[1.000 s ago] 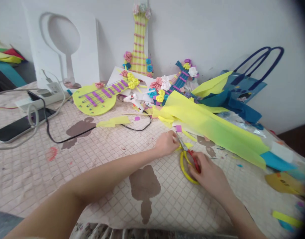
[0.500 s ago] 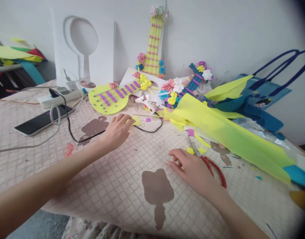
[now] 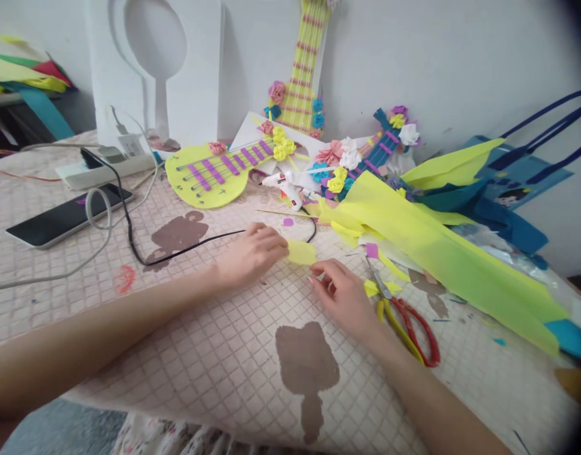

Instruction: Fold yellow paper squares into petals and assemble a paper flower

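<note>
Pinching the small yellow paper piece (image 3: 301, 252) by its 9 o'clock edge, the left hand (image 3: 252, 253) is holding it just above the surface (image 3: 214, 328); the right hand (image 3: 344, 294) is hovering empty at the piece's 5 o'clock, fingers loosely curled, near it but apart; the scissors (image 3: 398, 311) are lying at that hand's 4 o'clock. The step in hand is looking like a handover between both hands; a two-handed hold is calling for the right fingers to close on the free edge.

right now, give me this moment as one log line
left hand: pinches yellow paper piece | right hand: open, fingertips near it | scissors: flat on tablecloth beside right hand
</note>
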Motion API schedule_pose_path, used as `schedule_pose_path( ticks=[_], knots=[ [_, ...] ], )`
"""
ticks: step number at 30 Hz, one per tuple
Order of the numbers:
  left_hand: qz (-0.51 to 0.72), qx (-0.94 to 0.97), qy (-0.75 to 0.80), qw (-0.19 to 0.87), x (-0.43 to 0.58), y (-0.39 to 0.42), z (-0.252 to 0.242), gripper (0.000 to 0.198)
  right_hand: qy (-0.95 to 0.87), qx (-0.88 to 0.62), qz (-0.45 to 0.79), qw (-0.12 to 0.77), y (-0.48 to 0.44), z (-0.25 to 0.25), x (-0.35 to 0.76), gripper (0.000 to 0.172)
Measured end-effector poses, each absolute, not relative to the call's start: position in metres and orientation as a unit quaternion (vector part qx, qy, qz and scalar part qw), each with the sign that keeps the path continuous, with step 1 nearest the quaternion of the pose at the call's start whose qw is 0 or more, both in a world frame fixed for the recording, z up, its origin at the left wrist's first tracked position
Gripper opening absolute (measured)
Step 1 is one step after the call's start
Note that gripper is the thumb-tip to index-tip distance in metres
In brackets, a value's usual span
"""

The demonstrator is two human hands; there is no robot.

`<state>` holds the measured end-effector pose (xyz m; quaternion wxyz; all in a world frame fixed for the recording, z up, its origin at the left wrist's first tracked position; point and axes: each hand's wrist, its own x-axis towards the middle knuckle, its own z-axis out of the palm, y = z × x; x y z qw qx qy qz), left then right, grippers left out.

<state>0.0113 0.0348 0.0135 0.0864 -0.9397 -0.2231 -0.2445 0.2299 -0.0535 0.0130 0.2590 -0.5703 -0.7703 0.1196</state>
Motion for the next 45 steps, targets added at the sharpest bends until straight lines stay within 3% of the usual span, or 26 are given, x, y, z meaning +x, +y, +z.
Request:
schedule_pose_path(
  ticks=[2, 6, 9, 13, 18, 22, 26, 30, 33, 39, 45],
  knots=[
    [-0.209, -0.96, -0.177, 0.05, 0.019, 0.025, 0.01, 0.021, -0.759, -0.584, 0.106, 0.269, -0.052, 0.011, 0.231, 0.012],
    [-0.237, -0.942, -0.239, -0.004, 0.015, 0.018, 0.005, 0.042, -0.756, -0.593, 0.076, 0.268, -0.05, 0.011, 0.226, 0.018],
    [-0.253, -0.931, -0.26, -0.045, 0.004, 0.02, 0.007, 0.047, -0.769, -0.581, 0.074, 0.255, -0.049, 0.011, 0.219, 0.02],
    [-0.256, -0.92, -0.288, -0.071, -0.006, 0.022, 0.009, 0.035, -0.792, -0.549, 0.096, 0.251, -0.048, 0.01, 0.21, 0.021],
    [-0.249, -0.929, -0.263, -0.075, -0.005, 0.02, 0.009, 0.003, -0.806, -0.516, 0.112, 0.267, -0.048, 0.009, 0.2, 0.025],
    [-0.281, -0.939, -0.182, -0.077, 0.0, 0.011, 0.015, 0.012, -0.813, -0.507, 0.102, 0.268, -0.05, 0.01, 0.198, 0.023],
    [-0.278, -0.948, -0.136, -0.079, -0.001, 0.005, 0.019, 0.008, -0.818, -0.494, 0.098, 0.278, -0.054, 0.008, 0.206, 0.022],
    [-0.287, -0.941, -0.166, -0.073, -0.005, 0.007, 0.013, 0.02, -0.821, -0.476, 0.1, 0.301, -0.055, 0.006, 0.217, 0.026],
    [-0.277, -0.944, -0.17, -0.061, -0.006, 0.01, 0.009, 0.015, -0.824, -0.468, 0.102, 0.303, -0.052, 0.005, 0.221, 0.029],
    [-0.24, -0.957, -0.165, 0.009, -0.004, 0.004, 0.014, 0.017, -0.818, -0.526, 0.001, 0.233, -0.059, 0.01, 0.216, 0.034],
    [-0.245, -0.949, -0.181, 0.081, 0.0, -0.013, 0.015, 0.021, -0.867, -0.466, -0.014, 0.176, -0.076, 0.01, 0.207, 0.016]
  ],
)
